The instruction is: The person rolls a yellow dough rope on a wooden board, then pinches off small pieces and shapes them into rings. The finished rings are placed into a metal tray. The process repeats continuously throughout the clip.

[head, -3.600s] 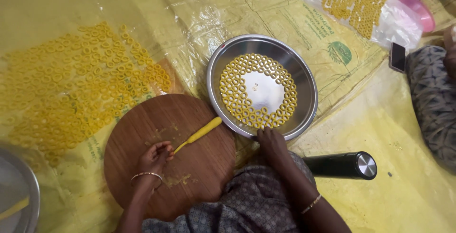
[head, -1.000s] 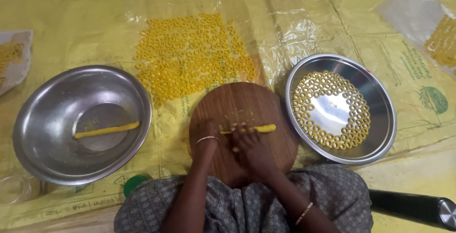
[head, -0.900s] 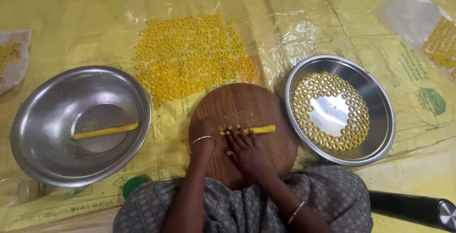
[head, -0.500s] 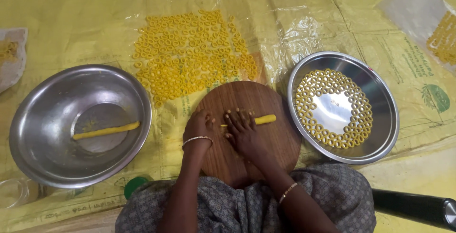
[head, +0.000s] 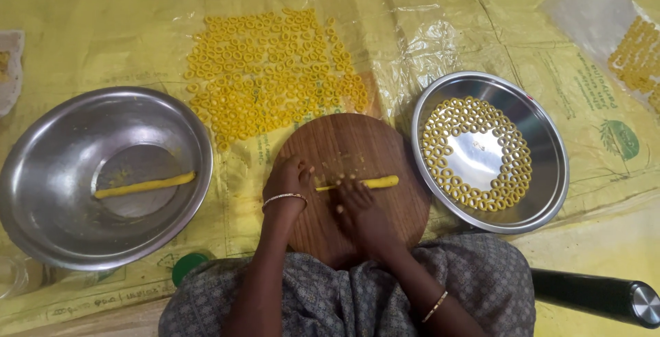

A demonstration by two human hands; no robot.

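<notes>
Right hand [head: 357, 206] rests flat, fingers extended, on the dough roll [head: 361, 183]; grip released, pressing rather than grasping. Left hand [head: 287, 180] lies beside the roll's near end, fingers loosely curled, grasping nothing. Both sit on the round wooden board [head: 385, 151]. Right of the grip: steel plate [head: 550, 172] with dough rings [head: 474, 151]. Left: steel bowl [head: 41, 192].

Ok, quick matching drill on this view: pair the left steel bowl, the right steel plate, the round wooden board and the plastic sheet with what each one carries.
Things:
1. left steel bowl
2. right steel plate
3. wooden board
4. plastic sheet

Holds:
A. rings laid in a circle
B. one lone dough stick
C. a big patch of loose rings
D. a dough stick under both hands

Pairs: 1-B, 2-A, 3-D, 4-C
</notes>
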